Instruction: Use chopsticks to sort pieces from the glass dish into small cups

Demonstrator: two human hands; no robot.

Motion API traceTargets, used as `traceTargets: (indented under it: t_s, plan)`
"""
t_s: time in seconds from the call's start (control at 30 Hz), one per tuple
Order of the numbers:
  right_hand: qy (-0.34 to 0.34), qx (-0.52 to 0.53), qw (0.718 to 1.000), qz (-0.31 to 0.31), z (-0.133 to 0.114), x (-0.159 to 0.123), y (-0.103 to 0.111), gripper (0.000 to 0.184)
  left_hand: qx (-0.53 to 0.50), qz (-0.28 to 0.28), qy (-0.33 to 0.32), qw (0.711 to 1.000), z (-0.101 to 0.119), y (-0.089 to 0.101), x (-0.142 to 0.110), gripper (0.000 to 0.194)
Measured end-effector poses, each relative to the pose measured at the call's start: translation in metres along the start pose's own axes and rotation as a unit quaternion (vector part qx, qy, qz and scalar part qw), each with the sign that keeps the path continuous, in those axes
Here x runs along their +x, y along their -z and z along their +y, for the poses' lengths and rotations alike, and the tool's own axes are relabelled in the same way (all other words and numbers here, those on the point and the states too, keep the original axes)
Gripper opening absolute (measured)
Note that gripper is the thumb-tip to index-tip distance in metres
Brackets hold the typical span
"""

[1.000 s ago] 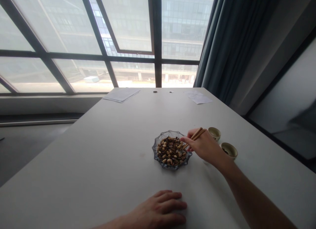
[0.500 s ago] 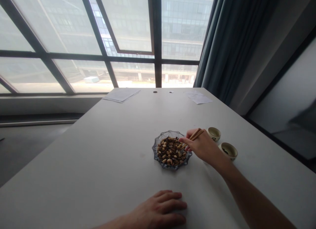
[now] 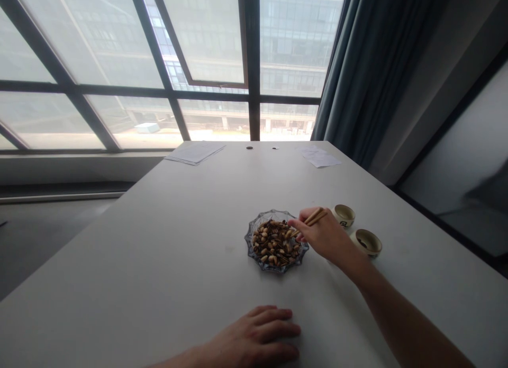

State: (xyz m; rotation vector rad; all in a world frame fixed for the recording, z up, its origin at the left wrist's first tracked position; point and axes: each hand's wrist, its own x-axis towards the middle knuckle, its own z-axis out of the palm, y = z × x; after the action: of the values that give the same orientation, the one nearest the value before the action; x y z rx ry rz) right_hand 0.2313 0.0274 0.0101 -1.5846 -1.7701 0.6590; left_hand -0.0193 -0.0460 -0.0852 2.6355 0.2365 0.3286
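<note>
our right hand [image 3: 328,238] over the glass bowl [image 3: 278,268], fingers pinching chopsticks [image 3: 316,216] (tips among the nuts [image 3: 273,245]), left hand [image 3: 254,336] on worktop [image 3: 166,241], fingers slightly spread, two cups [image 3: 368,242] were alongside

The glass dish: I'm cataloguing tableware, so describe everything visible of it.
The dish looks like clear, bluish glass, with ribbed sides and a zigzag rim. It stands upright on the white table, holding mixed nuts and seeds. Chopsticks in the right hand reach in over its right side; whether the hand touches the rim is unclear.
</note>
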Motion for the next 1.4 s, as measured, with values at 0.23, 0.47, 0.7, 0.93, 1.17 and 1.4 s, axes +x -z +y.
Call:
traceTargets:
  t_s: [0.23, 0.47, 0.7, 0.93, 1.17, 1.4]
  plan:
    - [0.002, -0.042, 0.999, 0.005, -0.008, -0.005, 0.013, 0.045, -0.002, 0.005, -0.001, 1.000, -0.001, -0.003, 0.000, 0.027]
    - [-0.052, -0.048, 0.995, 0.073, -0.025, -0.033, 0.081, 0.039, -0.019, -0.003, 0.012, 1.000, 0.002, 0.001, 0.001, 0.024]
    - [-0.168, -0.154, 0.961, 0.155, 0.016, -0.037, 0.140, 0.030, -0.026, -0.005, 0.013, 1.000, 0.003, 0.005, 0.000, 0.028]
    - [-0.188, -0.086, 0.974, 0.091, 0.052, -0.013, 0.135, 0.031, -0.019, -0.015, 0.011, 1.000, 0.002, 0.003, -0.001, 0.025]
    - [-0.178, -0.096, 0.967, 0.158, 0.037, -0.018, 0.137, 0.030, -0.032, -0.016, 0.019, 0.999, 0.005, 0.008, 0.002, 0.027]
    - [-0.048, -0.005, 0.990, 0.133, -0.010, -0.029, 0.107, 0.032, -0.042, -0.008, 0.014, 0.999, 0.006, 0.010, 0.002, 0.030]
